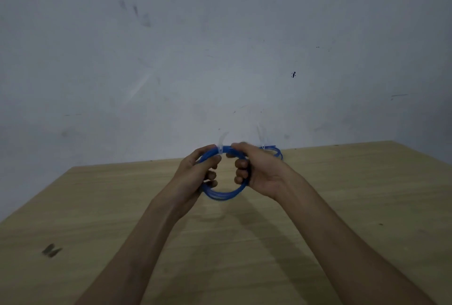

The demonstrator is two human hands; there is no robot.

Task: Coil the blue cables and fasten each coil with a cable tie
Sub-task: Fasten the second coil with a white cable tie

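Both bare forearms come in from the bottom corners and angle toward each other, so the hands meet out front in the middle. Left hand [193, 175] has its fingers curled round the left side of the blue coil [223, 197]. Right hand [261, 174] grips the right side, fingers hooked through the ring, palm turned inward. Wrists look pretty straight.

Blue coil [221, 196] upright, white tie [220, 149] atop

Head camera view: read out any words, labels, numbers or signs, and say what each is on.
None can be read. The blue coil, its cable tie and the table show no print. The dark speck on the wall and the dark mark on the table look like stains, not letters.
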